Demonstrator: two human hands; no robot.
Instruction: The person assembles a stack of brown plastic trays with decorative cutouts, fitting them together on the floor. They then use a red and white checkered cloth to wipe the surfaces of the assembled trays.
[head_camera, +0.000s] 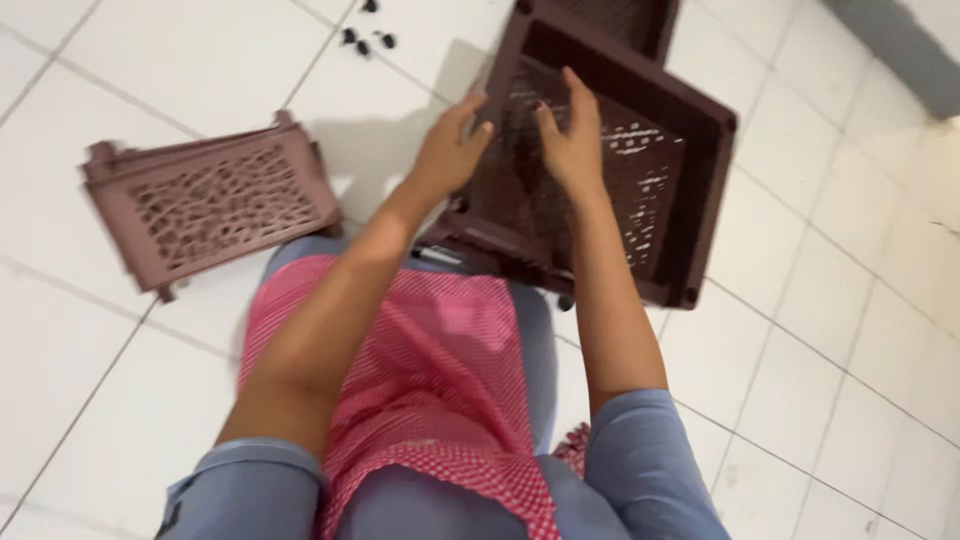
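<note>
A dark brown plastic shelf tray (690, 160) with a perforated bottom lies tilted on the white tiled floor (820, 330) in front of the person. The left hand (452, 150) and right hand (572, 140) rest inside it, fingers spread open, gripping nothing. A lighter brown lattice panel (210, 205) lies well apart to the left, small black pieces (365, 42) beyond.

Two brown trays (690, 150), perhaps two lattice panels (215, 205).

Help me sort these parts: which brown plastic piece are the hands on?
The deep brown tray ahead, with raised walls: left hand and right hand both rest inside it. The flat lattice panels lie apart on the tiles, off to the left, untouched.
</note>
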